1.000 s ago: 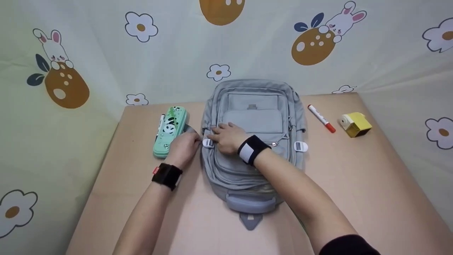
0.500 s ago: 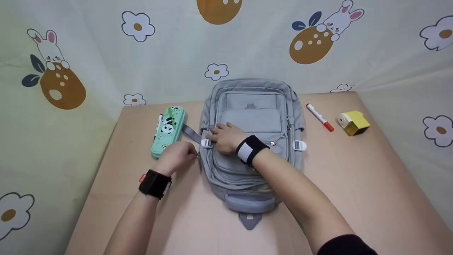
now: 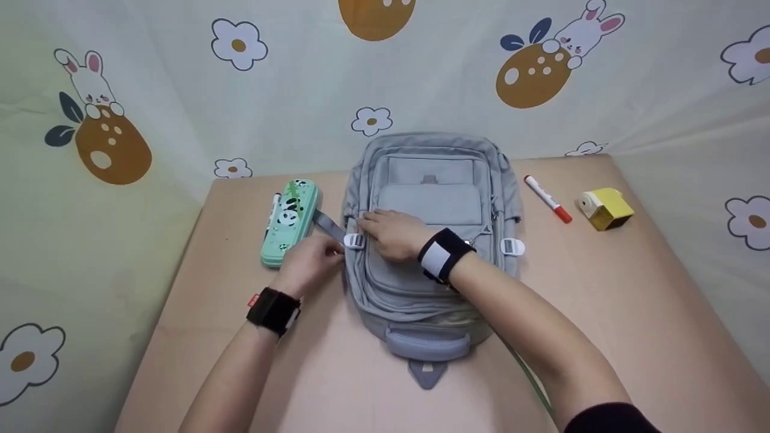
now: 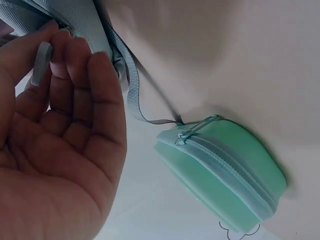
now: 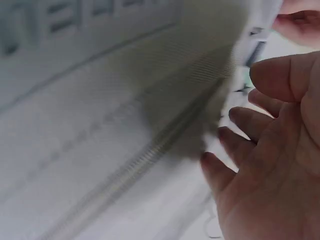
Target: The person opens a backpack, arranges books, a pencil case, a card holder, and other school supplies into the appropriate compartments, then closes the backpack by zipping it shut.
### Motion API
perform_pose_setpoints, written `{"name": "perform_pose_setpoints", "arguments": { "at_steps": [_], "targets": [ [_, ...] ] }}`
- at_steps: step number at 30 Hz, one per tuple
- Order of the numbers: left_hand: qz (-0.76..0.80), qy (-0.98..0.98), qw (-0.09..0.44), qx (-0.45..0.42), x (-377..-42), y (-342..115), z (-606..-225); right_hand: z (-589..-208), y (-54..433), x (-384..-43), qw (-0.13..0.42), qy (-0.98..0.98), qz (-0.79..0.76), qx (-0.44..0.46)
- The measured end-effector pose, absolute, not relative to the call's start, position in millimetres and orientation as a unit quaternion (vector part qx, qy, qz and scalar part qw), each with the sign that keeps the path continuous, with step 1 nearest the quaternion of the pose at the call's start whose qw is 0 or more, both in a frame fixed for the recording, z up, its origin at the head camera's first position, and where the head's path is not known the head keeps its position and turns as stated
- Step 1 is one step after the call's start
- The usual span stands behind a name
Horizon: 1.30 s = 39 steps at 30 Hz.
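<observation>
A grey backpack [image 3: 428, 204] lies flat, front side up, its carry handle [image 3: 427, 344] toward me. At its left side, just below the white buckle [image 3: 354, 241], my left hand [image 3: 310, 264] pinches a small grey zipper pull [image 4: 42, 64] between thumb and fingers. My right hand [image 3: 394, 234] rests on the bag's front near the left edge, its fingers fairly straight and spread in the right wrist view. Close to my left hand lies a green panda pencil case [image 3: 290, 222]. A grey strap [image 3: 328, 225] runs from the bag toward that case.
A marker [image 3: 272, 213] lies along the pencil case's left side. Right of the backpack are a red-and-white marker [image 3: 547, 198] and a yellow-and-white pencil sharpener [image 3: 606, 208]. A printed cloth wall [image 3: 301, 120] borders the table [image 3: 601, 313] at the back and sides.
My left hand slid along the bag's left side toward me, then slightly back up, uncovering the strap. The right hand stays on the bag, its wrist shifted a little right.
</observation>
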State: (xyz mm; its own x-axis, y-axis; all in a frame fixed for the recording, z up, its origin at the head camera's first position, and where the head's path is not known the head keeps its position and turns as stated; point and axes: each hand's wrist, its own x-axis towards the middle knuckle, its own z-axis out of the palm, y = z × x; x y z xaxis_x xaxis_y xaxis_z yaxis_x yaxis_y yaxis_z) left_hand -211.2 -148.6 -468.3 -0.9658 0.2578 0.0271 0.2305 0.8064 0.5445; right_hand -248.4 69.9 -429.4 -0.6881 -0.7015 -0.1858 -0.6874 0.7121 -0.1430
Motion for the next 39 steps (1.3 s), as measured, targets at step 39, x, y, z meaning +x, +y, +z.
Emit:
{"name": "perform_pose_setpoints", "arguments": {
  "at_steps": [39],
  "targets": [
    [0.234,0.954,0.030,0.182,-160,-148,-452,-440,76,-207,0.124,0.868,0.030,-0.479]
  ]
}}
